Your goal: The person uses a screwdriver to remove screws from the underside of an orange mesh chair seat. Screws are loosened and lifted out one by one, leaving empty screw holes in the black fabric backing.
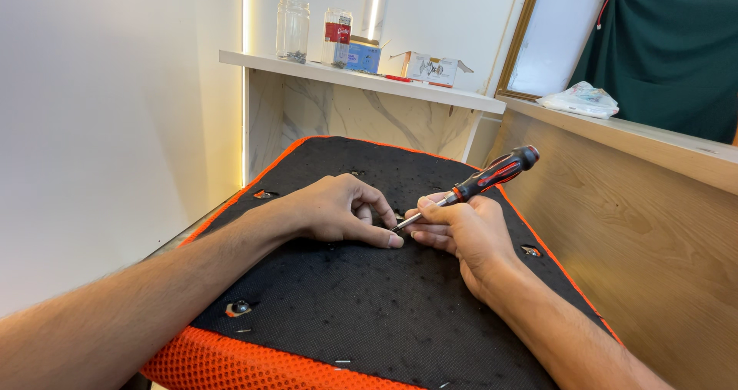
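- The left arm (131,302) comes in from the bottom left. It is bare and stretched out long.
- The left hand (338,209) lies palm down. Its fingers are bent, and the knuckles stick up. The first finger points to the right, low and flat.
- The right arm (553,321) comes in from the bottom right. It is bare too.
- The right hand (461,232) is turned with its back to the camera. Its fingers are curled in tight, and the thumb lies on top.
- The two hands are very near each other, almost fingertip to fingertip.
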